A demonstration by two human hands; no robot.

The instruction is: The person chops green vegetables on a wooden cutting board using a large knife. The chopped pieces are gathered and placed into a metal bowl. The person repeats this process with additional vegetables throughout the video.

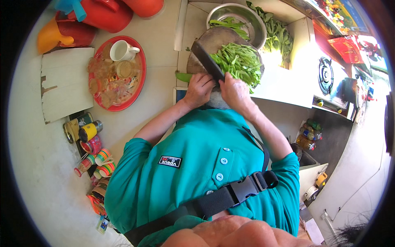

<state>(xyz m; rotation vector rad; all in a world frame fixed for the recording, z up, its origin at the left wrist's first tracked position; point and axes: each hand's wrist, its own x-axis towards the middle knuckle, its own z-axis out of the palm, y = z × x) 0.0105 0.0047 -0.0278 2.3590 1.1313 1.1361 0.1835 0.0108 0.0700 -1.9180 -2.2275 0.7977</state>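
Note:
My right hand (pixel 236 91) grips the handle end of a dark-bladed kitchen knife (pixel 206 60), whose broad blade slants over a round wooden chopping block (pixel 213 38). My left hand (pixel 201 89) has its fingers curled close to the left side of the blade. From under those fingers a flat green bean pod (pixel 184 77) sticks out to the left; its other end is hidden. Right of the knife lies a heap of sliced green pods (pixel 237 63), some hanging over the block's near edge. Behind the block, a steel bowl (pixel 262 29) holds several whole pods (pixel 230 24).
Leafy greens (pixel 277 34) lie right of the bowl. A gas stove (pixel 326 75) stands farther right. To the left, a red tray (pixel 143 74) carries glass cups and a white mug (pixel 122 51). Red plastic jugs (pixel 106 17) stand at the back left.

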